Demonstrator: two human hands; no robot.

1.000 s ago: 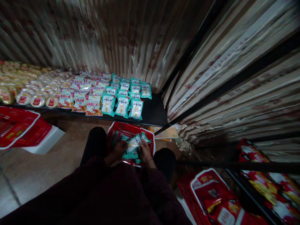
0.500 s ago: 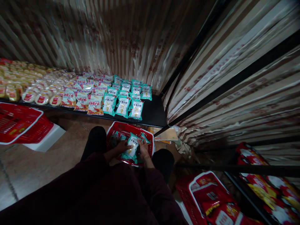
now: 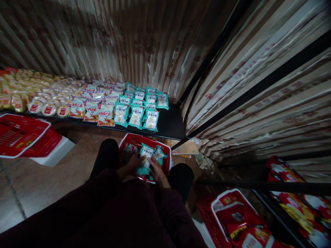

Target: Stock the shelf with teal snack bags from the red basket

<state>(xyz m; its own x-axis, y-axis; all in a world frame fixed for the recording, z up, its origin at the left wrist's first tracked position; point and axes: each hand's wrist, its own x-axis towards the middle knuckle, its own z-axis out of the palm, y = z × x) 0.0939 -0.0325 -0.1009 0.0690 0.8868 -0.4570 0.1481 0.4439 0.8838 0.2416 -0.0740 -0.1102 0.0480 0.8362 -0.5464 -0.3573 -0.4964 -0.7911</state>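
Now both hands [image 3: 146, 164] grip one teal packet [image 3: 146, 154].

Bare shelf [image 3: 169, 122] right of teal packets [image 3: 137, 110] is free; corner post [image 3: 181, 143] & curtain [image 3: 232, 113] hem it in

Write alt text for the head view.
Both hands, left hand and right hand, hold a teal snack packet over a red basket of more packets. Ahead, a black shelf carries rows of matching packets.
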